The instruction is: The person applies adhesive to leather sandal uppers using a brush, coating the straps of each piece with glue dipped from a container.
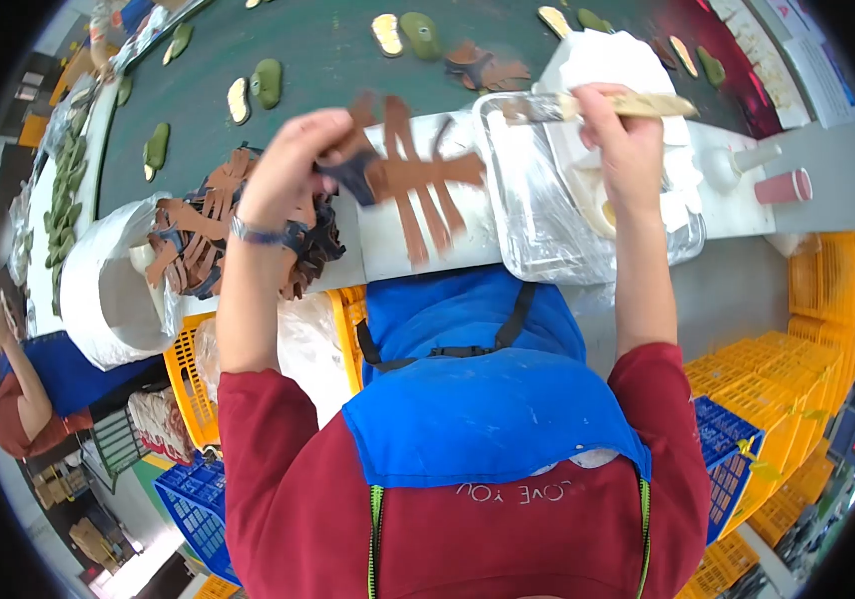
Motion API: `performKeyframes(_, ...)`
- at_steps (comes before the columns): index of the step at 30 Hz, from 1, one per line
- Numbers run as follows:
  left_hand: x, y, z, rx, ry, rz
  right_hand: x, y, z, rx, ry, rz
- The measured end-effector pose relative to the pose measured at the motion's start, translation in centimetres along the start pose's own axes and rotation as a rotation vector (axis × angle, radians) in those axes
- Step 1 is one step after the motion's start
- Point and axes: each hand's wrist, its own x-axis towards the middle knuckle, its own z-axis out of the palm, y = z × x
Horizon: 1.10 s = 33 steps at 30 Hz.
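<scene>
My left hand (292, 165) is closed on a brown sandal upper (427, 180) with several strap ends fanning out and a dark blue part beside the fingers. The upper is held above the white worktop (387, 245). A flat brush (657, 105) with a pale handle is in my closed right hand (627, 150), its bristle end pointing left over a plastic-lined metal tray (517, 240). Beneath and beside my left forearm lies a heap of brown and dark blue uppers (193, 225).
A green conveyor belt (337, 60) carries several green and pale soles (267, 83). White wrapping (612, 60), a white bottle (732, 165) and a red cup (785, 187) stand to the right. A white bin (88, 290) and another person (23, 399) are left. Yellow crates (767, 369) are stacked at right.
</scene>
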Motion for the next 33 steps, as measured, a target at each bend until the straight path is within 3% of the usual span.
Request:
performKeyframes(1,0.8,0.4,-1.2,-0.043,0.091,0.060,-0.3,0.5,-0.5,0.053,0.037,0.021)
performKeyframes(2,3.8,-1.0,-6.3,0.173,0.011,0.011,-0.8,0.8,-0.6,0.075,0.065,0.060)
performKeyframes(4,3.9,-0.1,-6.4,0.412,0.513,0.007,-1.8,1.3,-0.9,0.096,0.095,0.125)
performKeyframes(6,4.8,-2.4,-8.7,1.232,0.775,0.267,-2.6,2.0,-1.4,0.094,0.107,0.167)
performKeyframes(7,4.2,-2.1,-8.0,1.270,0.710,0.241,-2.8,2.3,-1.6,0.119,0.117,0.167)
performKeyframes(9,3.6,-2.7,-5.9,0.915,0.534,0.595,-3.3,2.9,-2.0,0.170,0.135,0.176)
performKeyframes(11,0.8,-0.7,-1.1,0.420,0.092,0.592,-3.5,2.9,-1.7,0.167,0.151,0.181)
performKeyframes(14,-4.0,1.1,4.8,-0.086,-0.570,0.687,-3.7,2.7,-1.2,0.181,0.162,0.174)
performKeyframes(17,-6.4,3.3,9.9,-0.318,-1.021,1.230,-4.3,2.0,-0.9,0.107,0.208,0.252)
performKeyframes(19,-8.8,5.7,10.9,-0.394,-1.158,1.367,-4.7,2.4,-0.8,0.218,0.166,0.229)
performKeyframes(22,-10.6,6.2,12.0,-0.489,-1.218,1.377,-5.3,2.6,-0.5,0.273,0.132,0.223)
performKeyframes(33,-11.1,6.1,13.3,-0.599,-1.200,1.401,-6.2,3.2,0.2,0.292,0.103,0.257)
